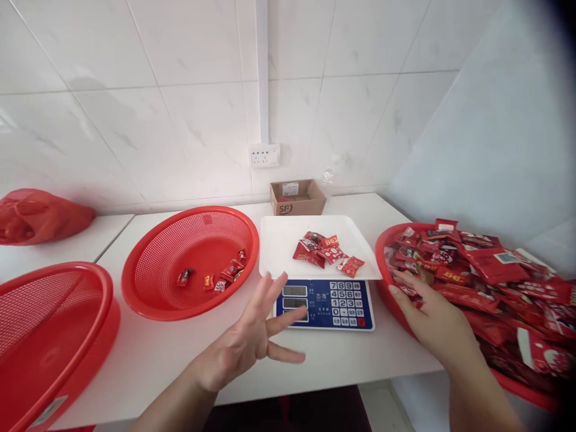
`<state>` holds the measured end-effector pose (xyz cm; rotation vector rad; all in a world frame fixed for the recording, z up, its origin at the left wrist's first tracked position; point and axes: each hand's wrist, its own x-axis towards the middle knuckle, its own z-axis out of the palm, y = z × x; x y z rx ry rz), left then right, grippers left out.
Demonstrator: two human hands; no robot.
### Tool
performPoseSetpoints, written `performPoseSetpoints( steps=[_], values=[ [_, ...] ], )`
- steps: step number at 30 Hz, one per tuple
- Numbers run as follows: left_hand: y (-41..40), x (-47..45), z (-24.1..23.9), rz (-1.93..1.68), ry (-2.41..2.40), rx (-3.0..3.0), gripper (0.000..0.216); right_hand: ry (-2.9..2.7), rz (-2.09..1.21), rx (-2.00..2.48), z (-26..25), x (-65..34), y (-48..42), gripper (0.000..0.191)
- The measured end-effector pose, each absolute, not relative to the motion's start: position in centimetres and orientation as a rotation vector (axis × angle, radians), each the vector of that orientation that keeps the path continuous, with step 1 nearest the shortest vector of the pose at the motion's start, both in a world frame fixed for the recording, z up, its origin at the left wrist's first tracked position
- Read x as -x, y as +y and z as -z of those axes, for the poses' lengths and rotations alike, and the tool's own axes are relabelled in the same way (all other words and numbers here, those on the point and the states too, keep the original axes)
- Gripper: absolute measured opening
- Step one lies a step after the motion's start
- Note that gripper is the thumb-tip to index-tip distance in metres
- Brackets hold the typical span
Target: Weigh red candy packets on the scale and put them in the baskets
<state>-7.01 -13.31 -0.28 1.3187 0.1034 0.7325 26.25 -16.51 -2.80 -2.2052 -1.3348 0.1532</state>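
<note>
My left hand [258, 330] hovers in front of the blue-and-white digital scale [321, 305], fingers spread, with nothing in it. It partly covers the scale's displays. On the scale's white tray [281, 240] lies a small pile of red wrapped snack packets [326, 249]. My right hand [427, 312] is at the left rim of a red basket [387, 240] heaped with red snack packets [486, 270]. Its fingers are stretched out over the packets and appear to hold none.
A red perforated basket [157, 249] left of the scale contains several small packets. Another red basket [85, 324] stands at the near left. Behind are a red plastic bag [40, 216], a cardboard box [299, 207] and a tiled wall with a socket [264, 156].
</note>
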Motion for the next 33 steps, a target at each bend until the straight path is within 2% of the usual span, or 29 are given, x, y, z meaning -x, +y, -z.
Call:
performPoseSetpoints(
  steps=[5, 10, 13, 17, 20, 21, 23, 24, 26, 27, 28, 29, 31, 32, 33],
  values=[
    [-13.9, 8.6, 0.3, -0.654, 0.176, -1.454, 0.097, -1.376, -0.132, 2.174, 3.3, -26.6, -16.6, 0.051],
    [-14.4, 8.0, 1.1, -0.732, 0.177, -1.02, 0.105, -1.393, -0.114, 2.16, 3.7, -26.9, -16.7, 0.05],
    [-14.2, 7.5, 1.1, -0.788, 0.22, -0.992, 0.095, -1.391, -0.12, 2.196, 3.8, -27.0, -16.7, 0.053],
    [-13.8, 7.1, 0.2, -0.961, 0.412, -1.248, 0.079, -1.414, -0.119, 2.203, 3.7, -27.1, -16.7, 0.055],
    [-13.8, 6.7, -0.3, -0.99, 0.424, -1.342, 0.078, -1.426, -0.135, 2.199, 3.6, -27.0, -16.8, 0.056],
    [-13.8, 6.5, -0.4, -0.985, 0.409, -1.318, 0.07, -1.433, -0.139, 2.192, 3.5, -27.0, -16.8, 0.057],
    [-14.0, 6.1, -0.4, -0.98, 0.404, -1.245, 0.038, -1.445, -0.14, 2.175, 3.5, -26.9, -16.9, 0.057],
    [-14.0, 5.8, -0.4, -0.971, 0.42, -1.229, 0.034, -1.449, -0.135, 2.165, 3.5, -26.9, -16.9, 0.057],
    [-14.2, 5.5, -0.3, -0.959, 0.481, -1.271, 0.074, -1.459, -0.121, 2.145, 3.7, -27.0, -16.9, 0.056],
    [-14.2, 5.3, -0.3, -0.957, 0.511, -1.317, 0.087, -1.465, -0.113, 2.139, 3.8, -27.1, -16.9, 0.056],
    [-14.3, 5.2, -0.4, -0.954, 0.529, -1.377, 0.09, -1.472, -0.108, 2.135, 3.9, -27.1, -16.9, 0.056],
    [-14.3, 5.0, -0.6, -0.945, 0.54, -1.452, 0.083, -1.483, -0.104, 2.131, 4.1, -27.2, -16.9, 0.056],
    [-14.4, 4.7, -1.1, -0.897, 0.57, -1.64, 0.051, -1.51, -0.096, 2.121, 4.3, -27.2, -16.9, 0.056],
    [-14.6, 4.4, -1.3, -0.848, 0.59, -1.738, 0.043, -1.525, -0.087, 2.113, 4.4, -27.2, -17.0, 0.055],
    [-14.7, 4.1, -1.6, -0.791, 0.618, -1.819, 0.043, -1.54, -0.076, 2.101, 4.5, -27.2, -17.0, 0.055]
  ],
)
